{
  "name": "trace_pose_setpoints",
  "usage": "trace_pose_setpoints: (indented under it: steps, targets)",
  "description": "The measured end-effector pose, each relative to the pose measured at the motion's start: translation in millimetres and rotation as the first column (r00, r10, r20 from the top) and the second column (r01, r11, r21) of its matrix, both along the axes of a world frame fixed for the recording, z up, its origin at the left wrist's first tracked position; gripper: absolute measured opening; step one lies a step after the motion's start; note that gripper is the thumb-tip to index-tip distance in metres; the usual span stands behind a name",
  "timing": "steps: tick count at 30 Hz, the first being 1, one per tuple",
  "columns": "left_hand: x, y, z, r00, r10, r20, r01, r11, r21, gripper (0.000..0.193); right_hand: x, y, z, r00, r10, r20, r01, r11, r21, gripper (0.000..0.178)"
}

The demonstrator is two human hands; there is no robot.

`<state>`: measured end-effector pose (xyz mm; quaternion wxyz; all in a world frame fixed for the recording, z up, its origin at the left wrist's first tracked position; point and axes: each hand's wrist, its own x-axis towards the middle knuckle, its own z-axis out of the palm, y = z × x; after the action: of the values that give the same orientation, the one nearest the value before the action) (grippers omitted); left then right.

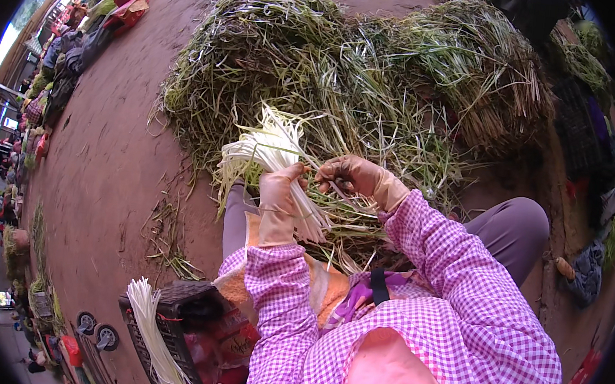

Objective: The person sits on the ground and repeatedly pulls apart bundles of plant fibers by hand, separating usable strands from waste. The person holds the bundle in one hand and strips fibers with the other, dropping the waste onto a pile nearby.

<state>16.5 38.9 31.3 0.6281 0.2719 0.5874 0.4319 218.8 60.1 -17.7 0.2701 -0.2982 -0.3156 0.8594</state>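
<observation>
My left hand (279, 200), in a tan glove, is closed around a bunch of pale chives (271, 145). The whitish stalks fan out past the fist at the far end and stick out below it toward my lap. Just to the right, my gloved right hand (353, 175) is closed in a pinch beside the bunch, with a thin stalk at its fingertips. Its other fingers curl into the palm. Beyond both hands lies a large heap of green and dry chives (332, 77), with loose strands reaching my knees.
At the lower left, another pale bunch (155, 340) rests on the rim of a dark plastic crate (137, 316) holding red packages. A small wheeled cart (101, 338) stands beside it. Brown ground (104, 174) stretches left, with scattered trimmings. A dark crate (580, 128) stands at the right.
</observation>
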Motion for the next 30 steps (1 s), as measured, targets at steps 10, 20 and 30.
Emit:
trace_pose_setpoints:
  steps: [10, 20, 30]
  targets:
    - [9, -1, -10, 0.993, 0.001, -0.12, 0.0, 1.0, 0.005, 0.011, -12, -49, 5, 0.744, 0.023, 0.668, -0.079, 0.995, 0.054, 0.03]
    - [3, 4, -22, 0.994, 0.104, -0.037, -0.104, 0.995, 0.015, 0.008, 40, -73, -8, 0.06, -0.208, 0.976, -0.87, 0.469, 0.153, 0.021]
    - [-30, 12, -21, 0.959, 0.272, 0.081, -0.277, 0.959, 0.063, 0.013, 92, -68, -95, -0.375, -0.138, 0.917, -0.892, 0.324, -0.316, 0.024]
